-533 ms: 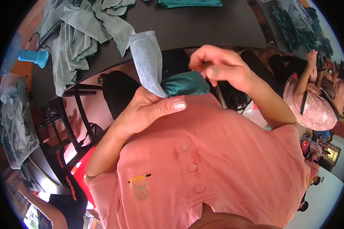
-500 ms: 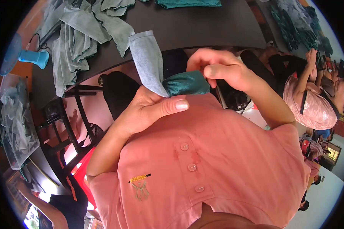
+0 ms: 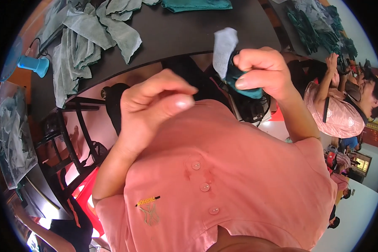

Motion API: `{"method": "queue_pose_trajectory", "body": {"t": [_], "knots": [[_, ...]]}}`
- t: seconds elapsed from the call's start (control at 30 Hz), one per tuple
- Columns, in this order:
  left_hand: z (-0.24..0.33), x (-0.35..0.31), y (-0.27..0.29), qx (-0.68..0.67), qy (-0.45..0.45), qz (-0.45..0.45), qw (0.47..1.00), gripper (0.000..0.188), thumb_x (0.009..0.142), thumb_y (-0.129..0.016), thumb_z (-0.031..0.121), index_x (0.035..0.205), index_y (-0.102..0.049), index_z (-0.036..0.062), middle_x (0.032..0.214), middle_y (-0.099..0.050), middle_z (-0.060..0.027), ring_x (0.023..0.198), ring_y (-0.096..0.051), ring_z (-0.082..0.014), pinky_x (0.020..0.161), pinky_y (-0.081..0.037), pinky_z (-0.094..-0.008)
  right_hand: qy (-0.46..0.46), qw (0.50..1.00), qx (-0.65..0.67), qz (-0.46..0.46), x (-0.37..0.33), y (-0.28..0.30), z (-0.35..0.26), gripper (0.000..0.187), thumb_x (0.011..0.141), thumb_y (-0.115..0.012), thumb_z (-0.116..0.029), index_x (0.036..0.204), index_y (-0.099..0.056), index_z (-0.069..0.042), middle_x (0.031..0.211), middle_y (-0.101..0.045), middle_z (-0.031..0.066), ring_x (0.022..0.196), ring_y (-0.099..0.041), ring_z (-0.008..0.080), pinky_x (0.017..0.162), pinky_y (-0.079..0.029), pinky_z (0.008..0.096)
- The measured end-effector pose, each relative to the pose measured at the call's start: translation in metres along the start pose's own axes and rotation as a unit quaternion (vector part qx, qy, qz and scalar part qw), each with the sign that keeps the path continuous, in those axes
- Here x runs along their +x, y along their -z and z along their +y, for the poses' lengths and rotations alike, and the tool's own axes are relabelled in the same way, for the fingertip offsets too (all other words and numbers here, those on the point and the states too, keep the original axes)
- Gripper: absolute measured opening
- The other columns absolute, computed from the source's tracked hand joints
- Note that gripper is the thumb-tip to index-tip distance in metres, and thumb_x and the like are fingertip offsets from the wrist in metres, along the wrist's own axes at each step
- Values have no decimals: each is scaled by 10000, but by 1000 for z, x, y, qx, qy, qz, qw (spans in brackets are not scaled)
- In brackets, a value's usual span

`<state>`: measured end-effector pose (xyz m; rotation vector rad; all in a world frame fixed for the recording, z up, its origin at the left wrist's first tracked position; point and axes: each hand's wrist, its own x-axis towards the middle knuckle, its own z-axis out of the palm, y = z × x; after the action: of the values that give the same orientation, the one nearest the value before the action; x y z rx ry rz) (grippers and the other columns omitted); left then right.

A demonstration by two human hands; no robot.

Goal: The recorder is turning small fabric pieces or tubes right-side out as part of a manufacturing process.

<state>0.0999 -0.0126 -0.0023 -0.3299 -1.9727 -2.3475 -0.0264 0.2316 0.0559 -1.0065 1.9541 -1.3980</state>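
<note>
A small cloth tube (image 3: 224, 47), pale grey-blue at one end and dark green at the other, is gripped in my right hand (image 3: 262, 71). Its pale end sticks up free to the left of my knuckles. The green part is bunched under my curled fingers and thumb, which hide some of it. Apart from the cloth, my left hand (image 3: 151, 103) hovers in front of my chest with nothing in it. Its fingers are bent, and a gap shows between thumb and forefinger.
Grey-green cloth pieces (image 3: 75, 54) lie in a loose heap on the dark table (image 3: 176, 35). Folded green cloth (image 3: 197, 4) lies at its far side. A light-blue fan (image 3: 33, 65) and a clear bin of cloth (image 3: 14, 138) stand left. Another person (image 3: 334, 107) sits at right.
My left hand has let go of the cloth tube and drawn away from it. The right hand has closed on the green part, and the cloth has moved right, its pale end upright.
</note>
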Motion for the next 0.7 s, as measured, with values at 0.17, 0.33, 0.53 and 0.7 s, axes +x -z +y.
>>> {"method": "queue_pose_trajectory", "body": {"t": [0.17, 0.33, 0.53, 0.7], "knots": [[11, 46, -36, -1, 163, 59, 985, 304, 802, -779, 190, 983, -652, -18, 814, -637, -50, 710, -582, -106, 603, -449, -241, 57, 998, -13, 24, 7, -9, 0, 309, 686, -686, -41, 636, -381, -39, 682, -510, 69, 580, -401, 132, 527, -287, 295], [-17, 54, -42, -98, 173, 28, 980, 192, 798, -775, 120, 867, -639, 3, 764, -649, -63, 630, -610, -136, 555, -457, -255, 115, 993, -19, 23, 2, -13, 5, 292, 696, -670, 10, 634, -389, -39, 748, -538, 35, 601, -424, 116, 556, -317, 281], [-14, 60, -47, -172, 112, 109, 973, 89, 748, -723, -35, 759, -635, -30, 697, -637, -77, 587, -587, -147, 538, -459, -258, 144, 984, 28, 103, 0, -21, 19, 198, 714, -630, 82, 664, -465, -15, 821, -624, 131, 696, -500, 137, 631, -397, 265], [-16, 67, -46, -204, 5, 238, 949, 88, 696, -646, -111, 759, -639, -51, 727, -655, -104, 592, -594, -165, 556, -468, -255, 174, 946, 151, 227, 10, -50, 34, 219, 742, -694, 26, 652, -499, -11, 773, -604, 63, 657, -528, 89, 573, -389, 246]]}}
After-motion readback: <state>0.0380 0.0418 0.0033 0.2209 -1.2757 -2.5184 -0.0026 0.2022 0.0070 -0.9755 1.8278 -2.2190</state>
